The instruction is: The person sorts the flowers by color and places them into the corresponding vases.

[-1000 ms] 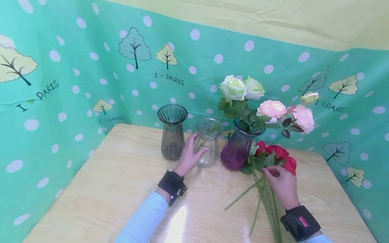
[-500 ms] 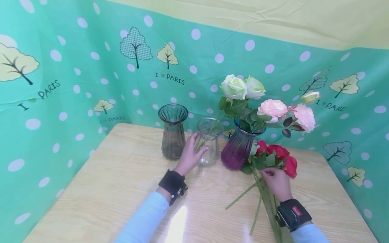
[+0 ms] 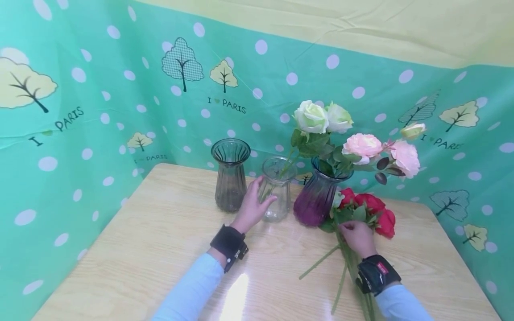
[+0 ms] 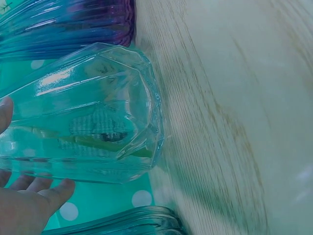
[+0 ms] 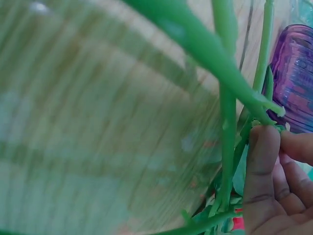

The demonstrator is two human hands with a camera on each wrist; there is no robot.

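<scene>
My left hand [image 3: 250,206] holds the left side of a clear glass vase [image 3: 282,209], which stands upright on the table. A green stem [image 4: 93,142] shows inside that vase. My right hand [image 3: 358,238] is among the stems of a bunch of red roses [image 3: 371,203] lying on the table. In the right wrist view, thumb and forefinger pinch a thick green flower stem [image 5: 210,56]; which bloom it belongs to cannot be told. Immediately right of the clear vase stands a purple vase [image 3: 311,205], with pink flowers [image 3: 363,146] leaning out to the right.
Left of my left hand is a grey glass vase [image 3: 230,187]. White roses [image 3: 312,117] rise above the clear and purple vases. Loose stems [image 3: 319,263] stretch toward the front of the wooden table [image 3: 160,249]. A green printed cloth [image 3: 132,102] hangs behind.
My right hand has shifted left along the bunch of stems, toward the purple vase. The left hand stays at the clear vase. The whole head view has moved slightly.
</scene>
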